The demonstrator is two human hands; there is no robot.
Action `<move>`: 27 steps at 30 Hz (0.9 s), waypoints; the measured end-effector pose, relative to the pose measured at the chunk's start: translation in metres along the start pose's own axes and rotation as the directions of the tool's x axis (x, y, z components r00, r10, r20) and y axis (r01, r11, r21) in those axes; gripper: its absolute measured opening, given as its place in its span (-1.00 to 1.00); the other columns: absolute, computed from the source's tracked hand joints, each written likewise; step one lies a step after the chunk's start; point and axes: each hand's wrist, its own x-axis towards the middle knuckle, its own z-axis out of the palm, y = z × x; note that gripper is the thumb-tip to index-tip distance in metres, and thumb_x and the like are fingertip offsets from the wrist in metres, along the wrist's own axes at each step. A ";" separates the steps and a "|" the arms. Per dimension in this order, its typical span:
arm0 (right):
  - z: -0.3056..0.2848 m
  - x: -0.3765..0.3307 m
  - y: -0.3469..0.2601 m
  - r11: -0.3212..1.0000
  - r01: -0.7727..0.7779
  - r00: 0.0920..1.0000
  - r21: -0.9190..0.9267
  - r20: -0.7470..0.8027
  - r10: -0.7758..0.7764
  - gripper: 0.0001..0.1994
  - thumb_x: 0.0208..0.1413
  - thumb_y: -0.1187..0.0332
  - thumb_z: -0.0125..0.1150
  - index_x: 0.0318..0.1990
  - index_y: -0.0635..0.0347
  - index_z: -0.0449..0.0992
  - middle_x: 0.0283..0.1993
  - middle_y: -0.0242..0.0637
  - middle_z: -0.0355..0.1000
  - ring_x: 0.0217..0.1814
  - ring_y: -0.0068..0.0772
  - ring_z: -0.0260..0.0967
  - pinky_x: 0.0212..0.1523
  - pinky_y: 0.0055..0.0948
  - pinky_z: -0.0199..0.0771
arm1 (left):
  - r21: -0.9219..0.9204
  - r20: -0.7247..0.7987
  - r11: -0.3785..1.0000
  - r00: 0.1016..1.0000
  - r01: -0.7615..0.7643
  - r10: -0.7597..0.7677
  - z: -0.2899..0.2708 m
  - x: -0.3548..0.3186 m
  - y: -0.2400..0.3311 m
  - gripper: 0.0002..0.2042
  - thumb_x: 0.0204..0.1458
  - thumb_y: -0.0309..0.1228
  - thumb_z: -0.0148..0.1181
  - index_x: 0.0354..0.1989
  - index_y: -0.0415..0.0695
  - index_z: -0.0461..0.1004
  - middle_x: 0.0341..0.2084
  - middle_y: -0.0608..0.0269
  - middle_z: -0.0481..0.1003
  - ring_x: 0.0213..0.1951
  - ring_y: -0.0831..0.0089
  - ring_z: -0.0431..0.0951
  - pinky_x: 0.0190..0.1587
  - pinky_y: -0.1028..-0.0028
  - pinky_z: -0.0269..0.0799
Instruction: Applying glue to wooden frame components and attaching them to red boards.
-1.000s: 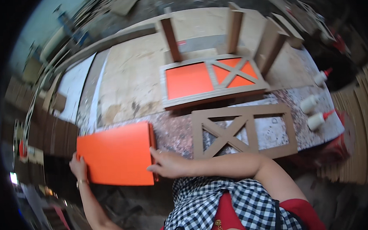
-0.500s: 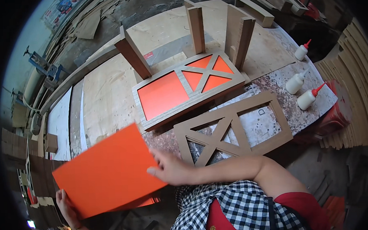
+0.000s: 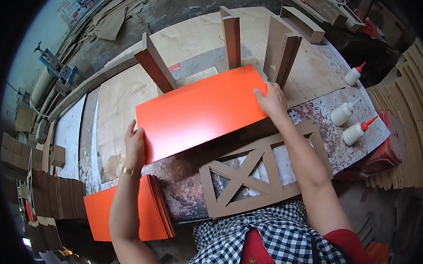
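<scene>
Currently, the left hand point(image 3: 135, 149) and right hand point(image 3: 273, 102) grasp opposite ends of the flat, glossy orange rectangular panel point(image 3: 201, 114) above the paint-stained worktable point(image 3: 183, 192). For best control, hold the 2 grips level and the panel unbent.

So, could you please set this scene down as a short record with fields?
Left hand: grips the orange panel at its left end
Right hand: grips its right end, thumb on top
Lower left: stack of orange panels
Nearer the person: brown X-braced frame
Beyond the panel: upright wooden pieces
Right side of table: three white bottles, two red-tipped
</scene>
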 end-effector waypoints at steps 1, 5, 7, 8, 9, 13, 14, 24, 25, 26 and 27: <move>0.001 0.007 0.002 0.999 -0.023 1.000 -0.025 0.013 0.023 -0.54 0.01 0.15 0.07 -0.07 0.41 0.38 -0.07 0.08 0.35 -0.11 0.08 0.33 -0.10 -0.16 0.34 | 0.010 -0.035 1.000 0.999 -0.007 0.007 0.008 0.009 -0.005 -0.57 0.01 -0.56 -0.09 0.11 -0.36 0.21 -0.18 -0.05 0.41 -0.31 0.44 0.43 -0.28 0.61 0.37; -0.003 0.013 0.010 0.988 0.080 0.995 -0.133 0.062 -0.072 -0.57 0.00 0.16 0.08 -0.11 0.39 0.42 -0.05 0.05 0.36 -0.06 0.07 0.31 -0.06 -0.18 0.33 | -0.040 -0.059 0.999 0.998 0.023 -0.025 0.024 0.027 -0.018 -0.56 -0.02 -0.58 -0.06 0.11 -0.38 0.22 -0.17 -0.06 0.41 -0.29 0.43 0.44 -0.26 0.61 0.37; -0.001 0.010 0.016 0.979 0.119 0.990 -0.165 0.089 -0.106 -0.58 0.00 0.16 0.08 -0.12 0.39 0.43 -0.05 0.04 0.36 -0.04 0.07 0.31 -0.04 -0.18 0.32 | -0.055 -0.074 0.998 0.996 0.037 -0.041 0.029 0.032 -0.025 -0.56 -0.03 -0.59 -0.05 0.11 -0.38 0.22 -0.16 -0.06 0.41 -0.29 0.43 0.44 -0.26 0.61 0.38; 0.001 0.004 0.021 0.963 0.202 0.979 -0.179 0.012 -0.203 -0.57 0.01 0.14 0.08 -0.10 0.36 0.43 -0.02 0.01 0.36 0.00 0.04 0.29 -0.02 -0.20 0.32 | -0.061 -0.078 0.998 0.996 0.028 -0.032 0.033 0.034 -0.029 -0.56 -0.03 -0.59 -0.05 0.10 -0.38 0.23 -0.16 -0.06 0.41 -0.28 0.43 0.44 -0.26 0.62 0.38; 0.003 -0.004 0.025 0.939 0.282 0.952 -0.197 -0.062 -0.299 -0.56 0.01 0.13 0.09 -0.08 0.33 0.43 0.00 -0.03 0.36 0.04 0.01 0.28 0.00 -0.23 0.31 | -0.064 -0.083 0.998 0.996 0.018 -0.023 0.036 0.035 -0.032 -0.55 -0.04 -0.60 -0.04 0.10 -0.38 0.23 -0.16 -0.06 0.41 -0.28 0.43 0.45 -0.25 0.62 0.38; 0.014 -0.013 0.033 0.884 0.430 0.872 -0.184 -0.167 -0.459 -0.52 0.01 0.06 0.08 -0.04 0.29 0.42 0.08 -0.07 0.33 0.15 -0.03 0.20 0.09 -0.26 0.25 | -0.060 -0.091 0.998 0.996 0.000 -0.005 0.038 0.038 -0.041 -0.56 -0.04 -0.60 -0.03 0.10 -0.38 0.24 -0.13 -0.07 0.40 -0.27 0.42 0.45 -0.24 0.63 0.38; 0.017 -0.011 0.034 0.894 0.429 0.886 -0.126 -0.134 -0.444 -0.49 0.02 0.03 0.08 -0.04 0.29 0.42 0.10 -0.05 0.30 0.19 -0.01 0.15 0.13 -0.25 0.20 | -0.054 -0.083 0.999 0.997 -0.004 -0.001 0.037 0.040 -0.043 -0.56 -0.04 -0.58 -0.02 0.09 -0.38 0.25 -0.11 -0.08 0.39 -0.27 0.42 0.45 -0.24 0.63 0.38; 0.036 -0.003 0.031 0.896 0.392 0.918 -0.209 0.155 -0.366 -0.27 0.00 -0.24 -0.08 0.09 0.27 0.33 0.25 -0.05 0.13 0.37 -0.05 -0.11 0.32 -0.19 -0.18 | 0.538 0.009 0.833 0.988 -0.133 0.152 0.042 0.042 -0.051 -0.49 -0.02 -0.37 0.05 0.10 -0.41 0.21 0.06 -0.23 0.20 -0.13 0.21 0.41 -0.08 0.47 0.34; 0.035 -0.003 0.030 0.895 0.391 0.917 -0.214 0.175 -0.359 -0.25 0.00 -0.26 -0.10 0.10 0.26 0.31 0.26 -0.05 0.11 0.38 -0.06 -0.12 0.33 -0.19 -0.22 | 0.596 0.043 0.780 0.978 -0.191 0.206 0.042 0.043 -0.056 -0.47 -0.01 -0.34 0.06 0.11 -0.41 0.20 0.08 -0.25 0.17 -0.09 0.16 0.40 -0.04 0.44 0.32; 0.035 -0.003 0.029 0.895 0.389 0.916 -0.218 0.195 -0.351 -0.23 -0.01 -0.27 -0.12 0.12 0.26 0.30 0.27 -0.06 0.10 0.38 -0.07 -0.14 0.34 -0.18 -0.25 | 0.650 0.082 0.719 0.963 -0.247 0.257 0.042 0.043 -0.060 -0.45 -0.01 -0.31 0.07 0.11 -0.41 0.19 0.09 -0.27 0.15 -0.06 0.12 0.38 -0.01 0.41 0.31; 0.035 -0.003 0.029 0.894 0.391 0.915 -0.219 0.197 -0.352 -0.23 -0.01 -0.27 -0.12 0.12 0.26 0.30 0.27 -0.06 0.10 0.38 -0.07 -0.14 0.34 -0.18 -0.25 | 0.650 0.080 0.720 0.964 -0.245 0.255 0.044 0.044 -0.063 -0.45 -0.01 -0.31 0.07 0.11 -0.41 0.19 0.09 -0.27 0.15 -0.06 0.12 0.38 -0.01 0.41 0.31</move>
